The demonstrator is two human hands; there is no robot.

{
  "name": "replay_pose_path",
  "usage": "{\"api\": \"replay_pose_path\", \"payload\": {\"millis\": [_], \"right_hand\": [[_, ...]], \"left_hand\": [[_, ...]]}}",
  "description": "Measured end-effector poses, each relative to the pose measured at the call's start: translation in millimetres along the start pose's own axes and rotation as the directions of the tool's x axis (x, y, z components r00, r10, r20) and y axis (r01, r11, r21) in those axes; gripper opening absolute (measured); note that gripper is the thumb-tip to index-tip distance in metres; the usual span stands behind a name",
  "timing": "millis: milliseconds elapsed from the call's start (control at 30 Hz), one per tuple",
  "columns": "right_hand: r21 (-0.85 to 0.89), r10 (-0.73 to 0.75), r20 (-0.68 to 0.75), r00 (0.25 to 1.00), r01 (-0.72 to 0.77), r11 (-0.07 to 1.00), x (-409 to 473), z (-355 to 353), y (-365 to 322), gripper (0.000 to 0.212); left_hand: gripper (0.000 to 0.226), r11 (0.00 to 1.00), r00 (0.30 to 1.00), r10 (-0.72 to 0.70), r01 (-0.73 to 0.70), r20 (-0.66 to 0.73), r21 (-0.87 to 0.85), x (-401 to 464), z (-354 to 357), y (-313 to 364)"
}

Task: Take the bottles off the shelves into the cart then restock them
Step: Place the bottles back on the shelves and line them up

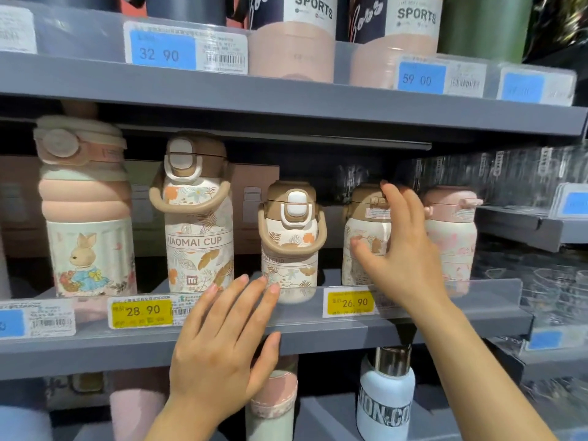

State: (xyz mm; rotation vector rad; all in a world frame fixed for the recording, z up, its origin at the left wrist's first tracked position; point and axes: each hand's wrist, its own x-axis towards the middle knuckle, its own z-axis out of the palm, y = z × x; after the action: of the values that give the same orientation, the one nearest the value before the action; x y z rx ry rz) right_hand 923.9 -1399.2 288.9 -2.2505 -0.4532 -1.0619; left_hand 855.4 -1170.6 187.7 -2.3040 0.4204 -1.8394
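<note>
Your right hand (402, 249) is spread wide around the small leaf-print bottle (366, 237) on the middle shelf (413, 326), fingers reaching over its brown lid and thumb low against its body; whether the fingers press the bottle or only hover beside it cannot be told, and nothing is gripped. Your right forearm rises from the lower right corner, angled up and left over the shelf's front rail.

Your left hand (219, 348) lies nearer you, flat and relaxed with fingers straight, its fingertips at the clear rail just below the short handled bottle (291, 240), thumb stretched along the grey shelf edge. It holds nothing.

Between your two hands sits the yellow 26.90 price tag (348, 302). Left of your left hand is the yellow 28.90 tag (141, 311); above it stands the tall XIAOMAI CUP bottle (197, 218), and further left the rabbit-print bottle (86, 211). Just right of your right hand stands a pink bottle (451, 230).

Below your hands, a pale blue bottle (385, 399) stands on the lower shelf. Furthest up, SPORTS bottles (292, 36) line the top shelf.
</note>
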Motion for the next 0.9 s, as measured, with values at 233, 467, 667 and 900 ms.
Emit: {"api": "replay_pose_path", "payload": {"millis": [233, 467, 667, 900], "right_hand": [[0.020, 0.095, -0.082, 0.992, -0.094, 0.995, -12, 10, -3, 0.097], [0.001, 0.156, -0.070, 0.985, -0.156, 0.988, -15, 13, -4, 0.102], [-0.058, 0.204, -0.088, 0.975, -0.209, 0.976, -18, 14, -5, 0.107], [-0.028, 0.201, -0.071, 0.977, -0.204, 0.979, -24, 10, -4, 0.108]], "left_hand": [[0.049, 1.000, 1.000, -0.011, 0.011, 0.020, -0.002, -3, -1, 1], [0.049, 1.000, 1.000, -0.015, 0.015, 0.010, 0.006, -3, 2, 2], [0.050, 0.999, 1.000, -0.029, 0.029, 0.008, 0.016, -4, 1, 4], [0.049, 0.999, 0.999, -0.041, 0.040, 0.011, 0.013, -3, 1, 5]]}}
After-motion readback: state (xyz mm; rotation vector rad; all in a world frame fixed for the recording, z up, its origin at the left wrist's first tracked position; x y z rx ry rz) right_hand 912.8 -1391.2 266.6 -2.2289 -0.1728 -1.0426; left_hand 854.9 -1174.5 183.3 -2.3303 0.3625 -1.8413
